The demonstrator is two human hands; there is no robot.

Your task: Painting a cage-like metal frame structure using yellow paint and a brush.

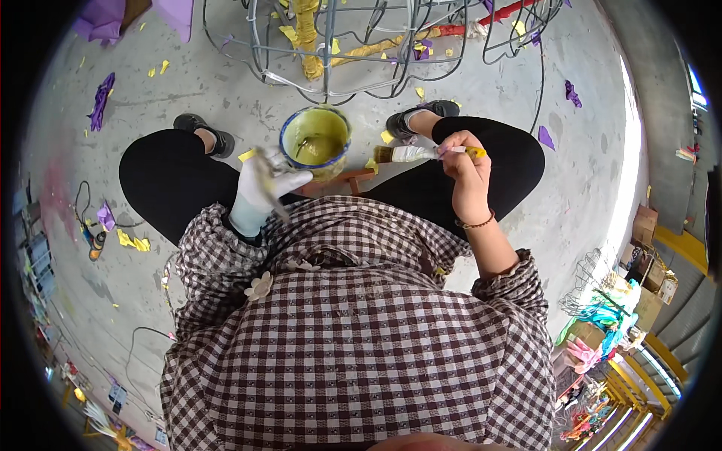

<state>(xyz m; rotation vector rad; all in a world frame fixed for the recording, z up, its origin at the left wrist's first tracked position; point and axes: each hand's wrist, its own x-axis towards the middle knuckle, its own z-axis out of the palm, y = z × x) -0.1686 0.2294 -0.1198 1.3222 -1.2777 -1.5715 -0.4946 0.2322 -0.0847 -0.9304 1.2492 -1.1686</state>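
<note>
My right hand (468, 167) is bare and closed round a paintbrush (412, 153). Its dark bristles point left toward the bowl, and a yellow end sticks out past my fingers. On my left hand (259, 186) is a pale glove, close against the left side of the bowl; a thin, blurred grey-tan thing (268, 183) lies across it, its kind unclear. Between my knees is a blue-rimmed bowl (342, 156), its inside coated yellow-green, with some liquid at the bottom. How the bowl is held up is partly hidden.
Ahead stands a wire frame (331, 56) with a yellow-wrapped post (307, 37). Part of a reddish wooden stool (352, 179) shows below the bowl. Purple scraps (101, 101) and yellow scraps (134, 240) litter the concrete floor. A corded tool (96, 244) lies at left; boxes (644, 224) stand at right.
</note>
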